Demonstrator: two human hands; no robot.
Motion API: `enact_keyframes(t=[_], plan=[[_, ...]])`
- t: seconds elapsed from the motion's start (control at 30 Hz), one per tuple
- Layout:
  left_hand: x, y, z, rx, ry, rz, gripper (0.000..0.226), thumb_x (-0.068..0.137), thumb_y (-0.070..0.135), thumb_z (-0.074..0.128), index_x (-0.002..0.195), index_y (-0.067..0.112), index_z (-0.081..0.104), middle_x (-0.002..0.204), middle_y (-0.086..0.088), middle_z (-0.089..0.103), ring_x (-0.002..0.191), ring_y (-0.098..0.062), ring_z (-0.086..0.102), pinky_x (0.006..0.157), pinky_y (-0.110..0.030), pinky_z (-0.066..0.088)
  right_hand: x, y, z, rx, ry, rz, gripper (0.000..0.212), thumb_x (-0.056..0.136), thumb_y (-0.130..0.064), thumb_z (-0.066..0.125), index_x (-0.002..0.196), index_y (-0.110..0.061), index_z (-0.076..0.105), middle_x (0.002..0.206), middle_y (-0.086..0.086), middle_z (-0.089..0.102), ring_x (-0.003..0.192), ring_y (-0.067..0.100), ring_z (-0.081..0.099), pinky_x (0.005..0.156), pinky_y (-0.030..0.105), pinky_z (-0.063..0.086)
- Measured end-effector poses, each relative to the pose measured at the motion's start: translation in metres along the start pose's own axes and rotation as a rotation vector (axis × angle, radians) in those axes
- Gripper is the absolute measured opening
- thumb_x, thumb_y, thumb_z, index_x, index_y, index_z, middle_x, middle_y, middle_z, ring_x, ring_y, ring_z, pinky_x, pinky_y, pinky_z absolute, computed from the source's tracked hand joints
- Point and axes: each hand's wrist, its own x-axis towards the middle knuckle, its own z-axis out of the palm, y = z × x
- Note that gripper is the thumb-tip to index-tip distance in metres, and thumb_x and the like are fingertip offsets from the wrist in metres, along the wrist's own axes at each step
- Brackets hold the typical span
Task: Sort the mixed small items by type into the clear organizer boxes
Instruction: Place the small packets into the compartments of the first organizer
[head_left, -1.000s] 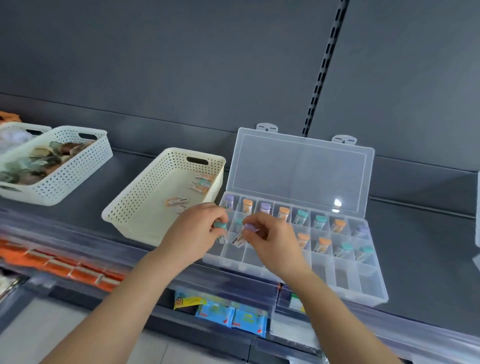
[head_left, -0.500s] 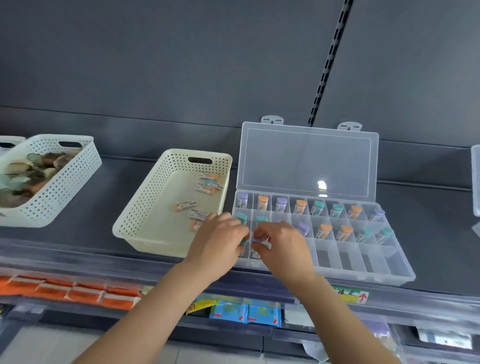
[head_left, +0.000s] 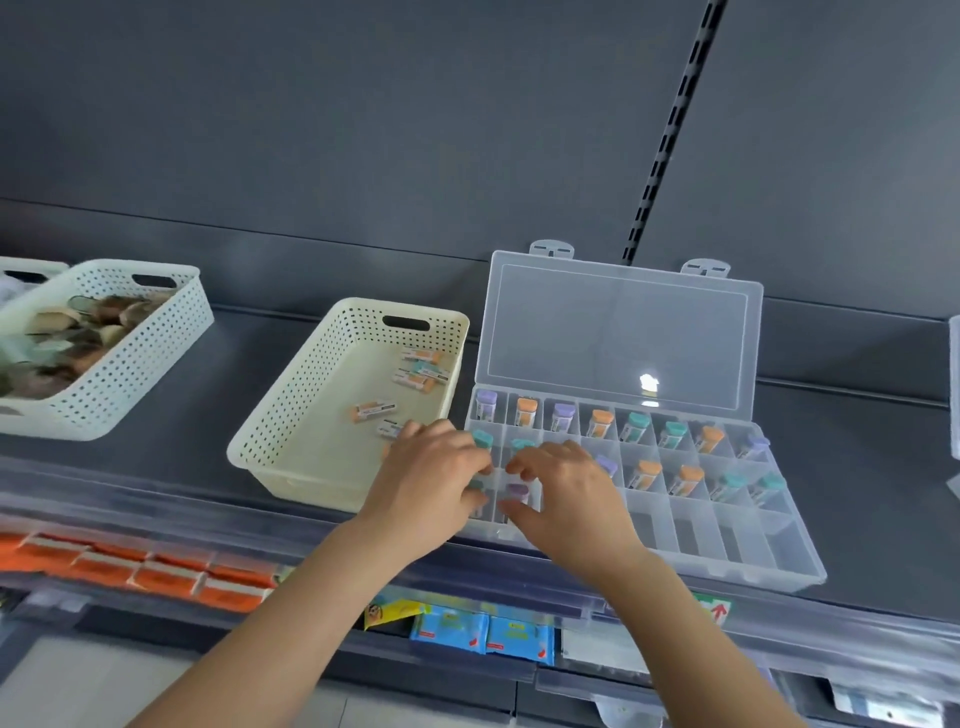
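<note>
— hovering over the near left corner of the clear organizer box (head_left: 727, 553), both hands?
— yes. the right hand (head_left: 569, 501) has its fingers loosely spread. a purple-capped vial (head_left: 517, 492) stands in the compartment just under them, between fingertips and thumb, with a gap showing.
— and the left hand (head_left: 431, 488)?
— its fingers curl down over the corner compartment just left of that vial. whether they pinch anything, i cannot tell. a teal-capped vial (head_left: 483, 441) stands just beyond its fingertips.
— the other vials (head_left: 647, 475)?
— upright in the two rows beyond and right of the right hand, below the raised lid (head_left: 618, 332). left of the left hand, a cream basket (head_left: 291, 447) holds a few small labelled packs (head_left: 374, 410).
</note>
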Motion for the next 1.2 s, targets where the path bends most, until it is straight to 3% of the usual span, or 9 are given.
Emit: enact_keyframes(t=[0.13,0.2,0.37,0.5,0.67,0.9,1.0,1.1,1.2], plan=[[0.001,-0.018,-0.023,-0.134,0.097,-0.12,0.017,0.092,0.027,0.058,0.104,0.022,0.07,0.103,0.01,0.066,0.097,-0.007,0.05,0.087,-0.021,0.035,0.015,-0.005,-0.007,0.08,0.028,-0.039,0.014,0.083,-0.026,0.068,0.094,-0.017,0.07,0.085,-0.003,0.068,0.083,0.016,0.058,0.07,0.033,0.054],[0.004,-0.04,-0.035,-0.15,0.115,-0.251,0.019,0.095,0.019,0.053,0.105,0.021,0.069,0.106,0.01,0.065,0.1,-0.008,0.051,0.088,-0.024,0.04,0.029,-0.015,-0.008,0.087,0.02,-0.064,0.011,0.085,-0.024,0.065,0.091,-0.017,0.072,0.084,-0.003,0.069,0.082,0.016,0.059,0.071,0.033,0.054],[0.023,-0.103,-0.034,-0.035,-0.117,-0.431,0.031,0.096,0.011,0.049,0.122,0.02,0.062,0.121,0.001,0.059,0.11,-0.017,0.052,0.093,-0.032,0.043,0.073,-0.053,0.001,-0.012,-0.076,-0.187,0.018,0.087,-0.028,0.062,0.1,-0.021,0.073,0.099,-0.002,0.071,0.097,0.019,0.056,0.082,0.032,0.048],[0.038,-0.129,-0.016,-0.011,-0.283,-0.462,0.034,0.094,0.018,0.055,0.128,0.021,0.058,0.127,-0.001,0.056,0.113,-0.021,0.054,0.095,-0.033,0.043,0.112,-0.073,0.022,-0.389,-0.358,-0.167,0.03,0.09,-0.041,0.054,0.108,-0.022,0.068,0.108,0.002,0.064,0.107,0.023,0.048,0.095,0.036,0.038],[0.051,-0.15,-0.002,0.011,-0.366,-0.447,0.024,0.089,0.018,0.062,0.112,0.013,0.064,0.114,-0.006,0.059,0.101,-0.023,0.058,0.084,-0.031,0.046,0.142,-0.087,0.045,-0.719,-0.58,-0.061,0.028,0.088,-0.048,0.052,0.08,-0.022,0.055,0.085,-0.001,0.052,0.102,0.021,0.045,0.095,0.041,0.025],[0.058,-0.169,-0.001,-0.068,-0.319,-0.416,0.01,0.085,0.019,0.063,0.092,0.017,0.056,0.102,0.0,0.058,0.09,-0.02,0.053,0.068,-0.028,0.038,0.152,-0.099,0.063,-0.839,-0.616,-0.043,0.019,0.09,-0.031,0.052,0.103,-0.023,0.063,0.121,0.001,0.059,0.133,0.029,0.026,0.113,0.057,-0.005],[0.059,-0.174,-0.003,-0.222,-0.242,-0.429,0.013,0.083,0.012,0.065,0.086,0.022,0.058,0.097,0.004,0.06,0.086,-0.017,0.054,0.065,-0.027,0.039,0.151,-0.095,0.065,-0.689,-0.478,-0.035,0.02,0.088,-0.022,0.052,0.107,-0.022,0.06,0.109,0.003,0.063,0.119,0.027,0.044,0.112,0.048,0.013],[0.057,-0.174,-0.009,-0.461,-0.135,-0.452,0.017,0.082,0.008,0.067,0.079,0.025,0.065,0.086,0.01,0.064,0.083,-0.015,0.06,0.068,-0.025,0.046,0.147,-0.089,0.066,-0.339,-0.288,-0.024,0.014,0.085,-0.023,0.06,0.098,-0.018,0.059,0.097,0.007,0.062,0.094,0.026,0.057,0.09,0.036,0.043],[0.054,-0.165,-0.018,-0.591,-0.018,-0.432,0.006,0.078,0.011,0.072,0.081,0.016,0.071,0.085,0.008,0.066,0.083,-0.014,0.062,0.071,-0.023,0.046,0.137,-0.083,0.058,-0.01,-0.081,0.038,0.014,0.082,-0.027,0.066,0.091,-0.018,0.06,0.088,0.005,0.063,0.083,0.024,0.058,0.069,0.036,0.05]])
